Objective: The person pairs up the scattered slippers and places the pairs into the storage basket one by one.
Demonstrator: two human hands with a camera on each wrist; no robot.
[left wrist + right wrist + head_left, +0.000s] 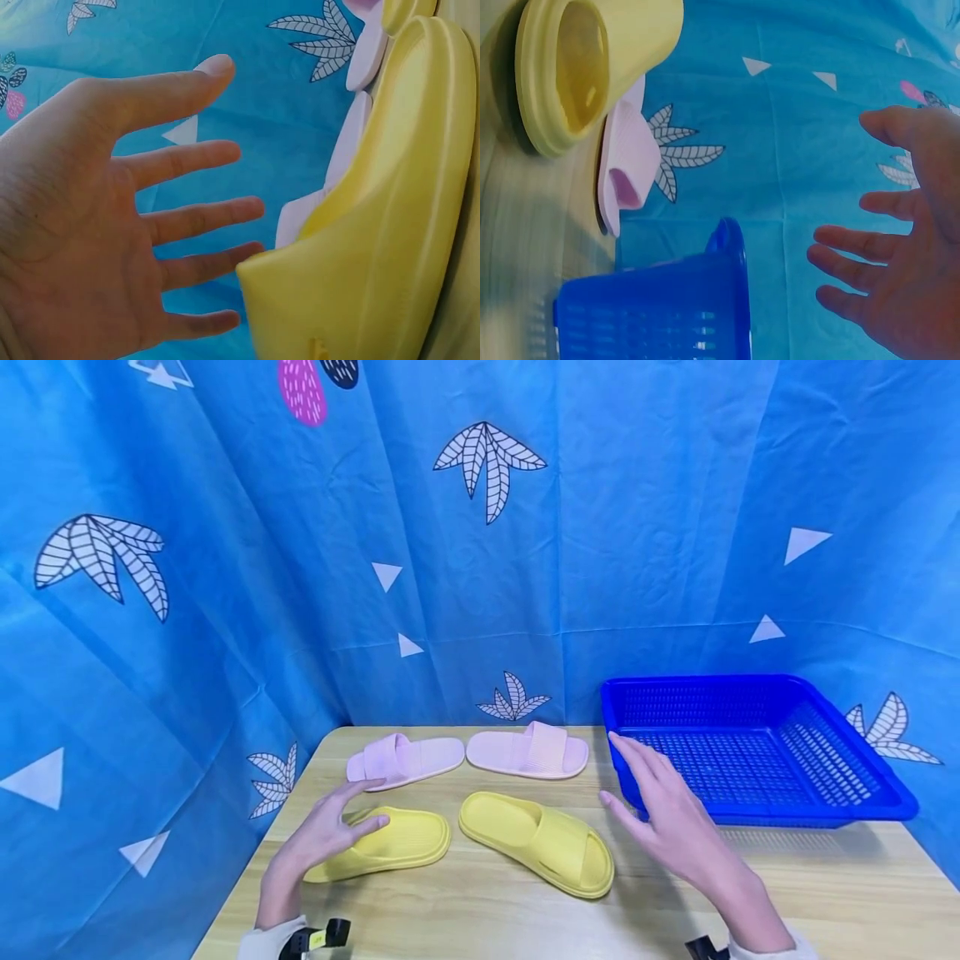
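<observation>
My left hand [324, 832] hovers over the left yellow slipper [408, 839] with its fingers spread and nothing held; it hides part of that slipper's strap. In the left wrist view the palm and straight fingers [199, 210] show beside the slipper's strap. My right hand [671, 814] is raised between the right yellow slipper [570, 852] and the blue basket, fingers extended and holding nothing. Behind the yellow pair lie two pink slippers: the left one [435, 756] and the right one [498, 752], their heel ends close together.
A blue plastic basket [750, 810] with mesh walls stands at the right of the wooden table [480, 927], near its back edge. A blue patterned curtain [637, 568] hangs behind the table and along its left side.
</observation>
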